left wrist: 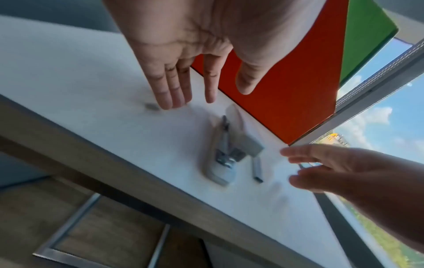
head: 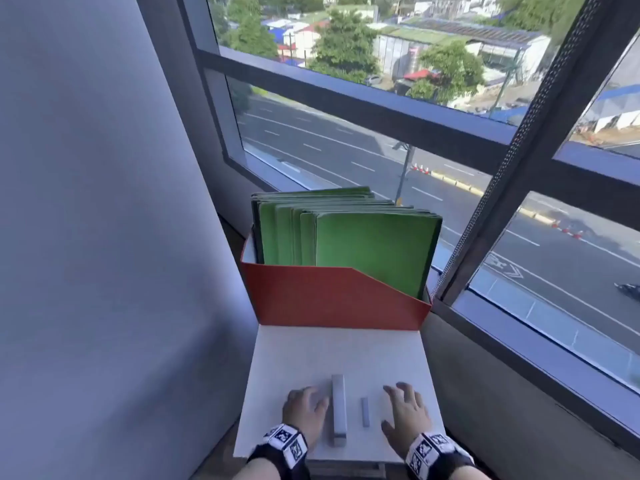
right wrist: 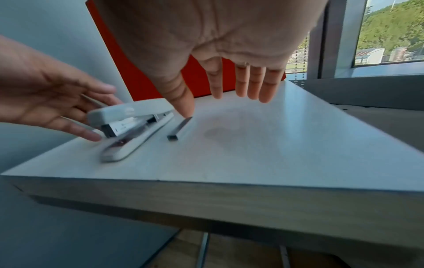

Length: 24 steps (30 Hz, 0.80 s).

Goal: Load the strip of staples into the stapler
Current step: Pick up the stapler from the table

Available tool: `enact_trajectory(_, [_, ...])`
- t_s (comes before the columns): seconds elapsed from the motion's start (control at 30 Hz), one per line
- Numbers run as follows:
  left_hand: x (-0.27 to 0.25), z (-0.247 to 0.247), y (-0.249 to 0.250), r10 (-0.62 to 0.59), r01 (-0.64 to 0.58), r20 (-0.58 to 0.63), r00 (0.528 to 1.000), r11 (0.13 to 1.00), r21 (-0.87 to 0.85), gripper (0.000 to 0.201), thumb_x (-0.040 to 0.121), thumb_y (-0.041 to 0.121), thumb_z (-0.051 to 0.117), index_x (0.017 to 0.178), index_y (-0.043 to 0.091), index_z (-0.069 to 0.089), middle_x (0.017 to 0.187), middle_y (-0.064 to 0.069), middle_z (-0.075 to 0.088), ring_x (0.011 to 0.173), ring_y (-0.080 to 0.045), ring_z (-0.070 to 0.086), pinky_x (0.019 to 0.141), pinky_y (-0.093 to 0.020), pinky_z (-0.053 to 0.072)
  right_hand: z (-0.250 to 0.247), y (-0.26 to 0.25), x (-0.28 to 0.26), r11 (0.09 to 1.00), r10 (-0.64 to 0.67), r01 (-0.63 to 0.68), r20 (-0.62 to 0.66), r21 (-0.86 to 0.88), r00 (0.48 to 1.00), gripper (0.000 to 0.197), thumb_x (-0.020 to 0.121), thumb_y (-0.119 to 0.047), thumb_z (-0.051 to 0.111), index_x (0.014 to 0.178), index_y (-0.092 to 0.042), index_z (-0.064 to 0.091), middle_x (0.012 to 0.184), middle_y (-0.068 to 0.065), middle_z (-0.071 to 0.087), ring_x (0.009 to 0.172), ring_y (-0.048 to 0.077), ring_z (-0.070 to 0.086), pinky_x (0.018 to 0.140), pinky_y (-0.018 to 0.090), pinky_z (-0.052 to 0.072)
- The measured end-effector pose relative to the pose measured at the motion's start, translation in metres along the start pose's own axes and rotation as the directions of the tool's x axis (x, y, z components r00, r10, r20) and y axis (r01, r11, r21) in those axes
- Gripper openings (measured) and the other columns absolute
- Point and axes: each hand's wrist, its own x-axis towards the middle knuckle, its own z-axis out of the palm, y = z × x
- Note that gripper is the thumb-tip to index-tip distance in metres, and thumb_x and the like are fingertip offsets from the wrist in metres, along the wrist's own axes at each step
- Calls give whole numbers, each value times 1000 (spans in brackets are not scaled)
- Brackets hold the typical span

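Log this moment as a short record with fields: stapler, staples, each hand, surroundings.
stapler: white stapler lying on the white table, closed
staples: staple strip flat on the table, right of the stapler, not yet loaded
left hand: left hand open, fingers at the stapler's left side
right hand: right hand open, right of the strip, holding nothing
surroundings: orange file box with green folders behind; window on the right

matt, probably plastic stapler; metal staples.
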Motion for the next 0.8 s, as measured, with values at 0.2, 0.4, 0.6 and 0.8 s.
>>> enact_trajectory(0.2, [0, 18, 25, -87, 99, 50, 995, 923, -371, 33, 91, 26, 46, 118, 11, 57, 122, -5, 63, 107, -22, 59, 89, -26, 43, 4, -47, 14, 968, -41, 37, 14, 247, 999, 45, 93, -27, 46, 136, -15, 40, 131, 9, 54, 118, 24, 53, 99, 31, 42])
enact_trajectory(0.4, [8, 20, 18, -200, 227, 108, 974, 816, -532, 35, 90, 21, 40, 118, 16, 61, 119, -7, 66, 104, -25, 61, 85, -28, 47, 12, -95, 20, 984, 12, -40, 159, 174, 987, 43, 94, -18, 44, 134, -6, 35, 130, 19, 54, 117, 32, 57, 94, 35, 46])
enact_trajectory(0.6, [8, 13, 14, -141, 181, 114, 983, 808, -561, 33, 89, 16, 43, 119, 15, 58, 117, -7, 65, 96, -21, 59, 81, -25, 44, 3, -103, 20, 971, 90, -130, 199, 199, 976, 43, 92, -19, 48, 129, -1, 38, 128, 21, 57, 117, 33, 57, 95, 37, 48])
enact_trajectory(0.8, [6, 9, 20, -74, 180, 177, 981, 676, -715, 34, 92, 31, 36, 123, 37, 48, 99, -3, 67, 88, -24, 64, 79, -38, 54, -23, -105, 8, 923, 24, -81, 153, 376, 988, 49, 91, -28, 50, 131, -4, 36, 112, 21, 66, 90, 34, 68, 74, 41, 59])
